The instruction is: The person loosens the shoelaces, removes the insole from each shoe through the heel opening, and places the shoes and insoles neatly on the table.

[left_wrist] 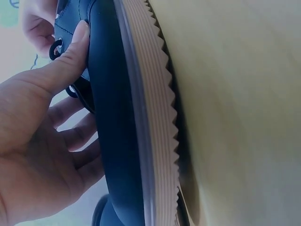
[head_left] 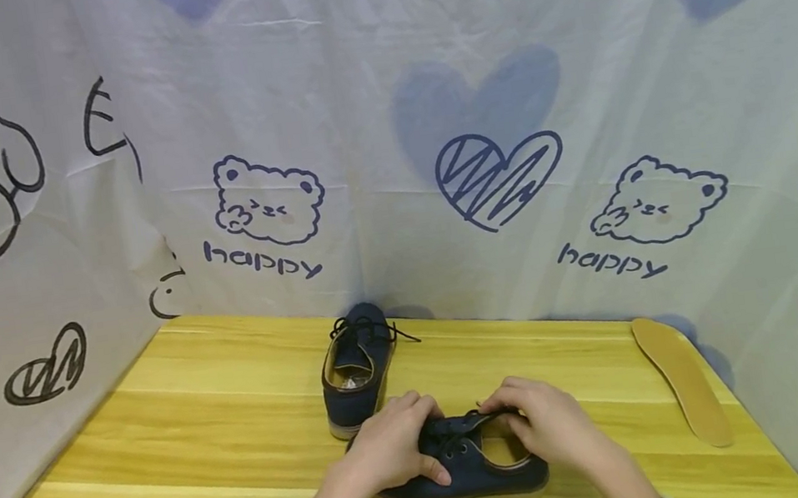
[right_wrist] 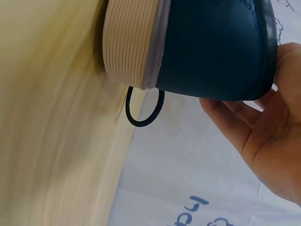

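Observation:
A dark blue lace-up shoe lies on the wooden surface, its toe to the left and its heel to the right. Across its front part my left hand holds it, thumb on the near side by the eyelets and fingers on the far side. My right hand grips the far edge of the shoe's opening near the heel, its thumb at the inside. In the right wrist view, a black lace loop hangs beyond the heel. The left wrist view shows the ridged tan sole edge low along the wood.
A matching dark blue shoe with loose black laces stands behind, just left of the held one. Flat on the right side of the wooden surface lies a tan insole. Printed white cloth hangs along the back and sides.

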`<state>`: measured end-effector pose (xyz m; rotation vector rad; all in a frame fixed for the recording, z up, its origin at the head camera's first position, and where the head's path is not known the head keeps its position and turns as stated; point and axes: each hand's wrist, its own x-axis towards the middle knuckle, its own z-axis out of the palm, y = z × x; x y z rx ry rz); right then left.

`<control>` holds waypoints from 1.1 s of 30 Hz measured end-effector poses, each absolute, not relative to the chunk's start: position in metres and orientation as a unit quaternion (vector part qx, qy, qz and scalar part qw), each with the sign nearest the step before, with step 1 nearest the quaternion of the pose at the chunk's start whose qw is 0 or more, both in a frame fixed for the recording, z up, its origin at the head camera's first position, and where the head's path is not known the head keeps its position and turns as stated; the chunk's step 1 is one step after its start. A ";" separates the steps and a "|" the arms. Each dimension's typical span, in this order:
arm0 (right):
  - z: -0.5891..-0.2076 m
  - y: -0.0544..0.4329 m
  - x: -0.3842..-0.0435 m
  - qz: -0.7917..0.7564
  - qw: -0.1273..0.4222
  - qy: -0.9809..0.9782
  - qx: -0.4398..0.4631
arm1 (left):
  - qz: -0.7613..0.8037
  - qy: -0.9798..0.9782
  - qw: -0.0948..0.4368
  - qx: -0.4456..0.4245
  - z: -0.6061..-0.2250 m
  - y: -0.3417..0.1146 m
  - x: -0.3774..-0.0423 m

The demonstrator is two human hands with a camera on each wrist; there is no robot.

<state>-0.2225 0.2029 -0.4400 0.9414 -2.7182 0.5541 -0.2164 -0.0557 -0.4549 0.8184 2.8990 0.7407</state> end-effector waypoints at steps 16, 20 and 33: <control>-0.441 0.232 -0.199 0.225 0.053 -0.944 0.235 | 0.202 0.933 0.006 0.299 -0.460 -0.032 -0.214; -0.440 0.232 -0.195 0.243 0.048 -0.947 0.205 | 0.188 0.937 -0.012 0.295 -0.461 -0.026 -0.216; -0.439 0.219 -0.192 0.306 0.034 -0.938 0.159 | 0.178 0.938 -0.016 0.296 -0.458 -0.022 -0.230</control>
